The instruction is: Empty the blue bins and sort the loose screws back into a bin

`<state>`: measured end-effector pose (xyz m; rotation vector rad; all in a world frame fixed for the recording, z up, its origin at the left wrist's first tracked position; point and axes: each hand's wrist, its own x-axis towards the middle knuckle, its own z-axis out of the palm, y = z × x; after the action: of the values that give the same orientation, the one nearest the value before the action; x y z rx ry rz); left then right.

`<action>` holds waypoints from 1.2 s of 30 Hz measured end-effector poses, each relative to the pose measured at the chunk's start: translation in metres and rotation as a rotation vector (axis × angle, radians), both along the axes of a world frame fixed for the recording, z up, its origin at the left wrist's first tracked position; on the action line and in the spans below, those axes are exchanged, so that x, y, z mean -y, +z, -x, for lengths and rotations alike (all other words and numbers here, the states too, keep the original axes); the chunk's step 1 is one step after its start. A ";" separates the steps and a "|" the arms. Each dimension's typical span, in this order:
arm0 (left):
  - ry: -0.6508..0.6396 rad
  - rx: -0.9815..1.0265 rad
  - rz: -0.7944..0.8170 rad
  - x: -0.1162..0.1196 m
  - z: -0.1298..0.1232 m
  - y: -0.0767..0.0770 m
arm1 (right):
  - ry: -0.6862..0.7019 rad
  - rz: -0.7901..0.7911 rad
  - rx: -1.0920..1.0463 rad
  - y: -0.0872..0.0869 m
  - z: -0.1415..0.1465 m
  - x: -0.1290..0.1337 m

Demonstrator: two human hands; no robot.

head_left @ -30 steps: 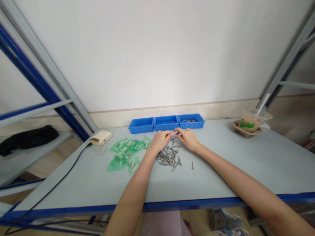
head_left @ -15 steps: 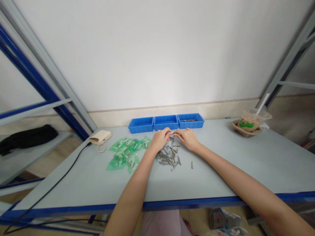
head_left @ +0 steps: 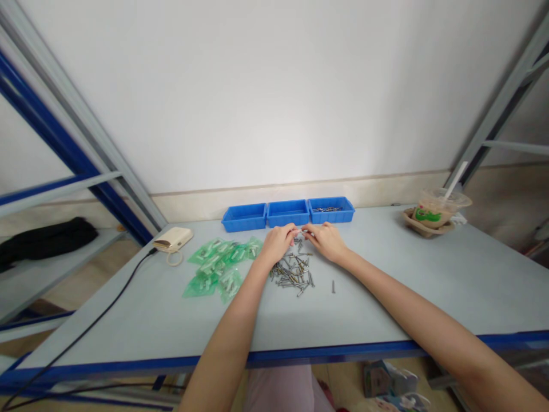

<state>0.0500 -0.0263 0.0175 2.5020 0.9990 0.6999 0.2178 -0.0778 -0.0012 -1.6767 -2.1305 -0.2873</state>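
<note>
My left hand [head_left: 278,245] and my right hand [head_left: 327,240] meet above the far end of a loose pile of metal screws [head_left: 294,273], fingertips pinched and almost touching. Between them is a small pale piece [head_left: 299,230], too small to make out exactly; the left fingers close on it. What the right fingertips pinch is hard to tell. One single screw [head_left: 333,286] lies apart, right of the pile. Left of my left forearm are several green plastic bags [head_left: 217,260] with white and metal pieces inside.
Behind my hands stand a left blue bin [head_left: 244,225], a middle blue bin [head_left: 288,220] and a right blue bin [head_left: 332,217] holding some screws. A white device [head_left: 174,238] with a black cable [head_left: 109,307] is at left. A drink cup [head_left: 435,213] sits in a brown holder at right.
The right fingertips have shifted very slightly at the pale piece between the hands. The whole view has moved a little; the screws and bags lie as before.
</note>
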 end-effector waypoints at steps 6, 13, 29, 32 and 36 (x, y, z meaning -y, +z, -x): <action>0.000 0.007 -0.016 -0.001 0.000 -0.001 | 0.057 -0.007 -0.015 0.002 -0.002 0.001; -0.002 0.007 -0.013 0.000 0.001 0.000 | 0.021 0.037 -0.014 0.002 -0.002 0.001; -0.024 0.038 -0.023 0.000 0.000 -0.001 | 0.081 -0.020 -0.061 0.002 -0.001 0.002; -0.012 0.055 -0.009 0.000 -0.001 -0.001 | 0.086 -0.025 -0.056 0.001 -0.001 0.003; 0.003 0.050 -0.018 0.000 -0.001 0.000 | 0.077 -0.055 -0.065 0.001 0.001 0.003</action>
<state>0.0508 -0.0262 0.0179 2.4854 0.9839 0.7718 0.2172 -0.0809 0.0001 -1.5482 -2.1147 -0.2621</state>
